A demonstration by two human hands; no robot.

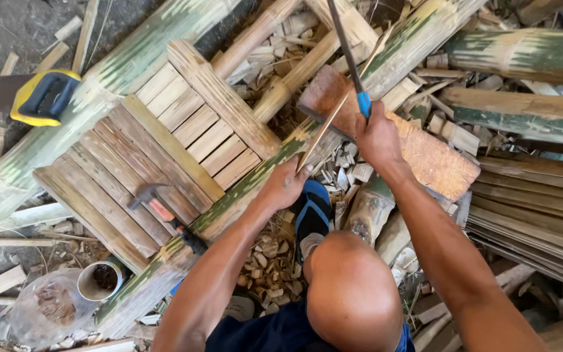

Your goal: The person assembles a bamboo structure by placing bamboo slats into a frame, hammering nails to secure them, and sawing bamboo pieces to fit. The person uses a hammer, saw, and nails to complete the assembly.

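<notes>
Right hand clenched round the blue handle of a long dark blade, blade raised up and away toward the top of frame. Left hand pinches the lower end of a thin bamboo sliver, which slants up to the blade over a worn reddish wood block. To do this well, as I judge it: keep the sliver's tip propped on the block, left fingers low and behind the edge, shave away from the body in shallow strokes along the grain. Sliver is pale, straight, fibrous; block is rough, chipped, flat-topped. Around it lie thick green-streaked bamboo poles, round and smooth-skinned, and pale chips on the ground. A slatted bamboo panel lies left, a claw hammer resting on it. Yellow-handled saw far left, open tin can near the bottom left. Blue sandal under the arms.
</notes>
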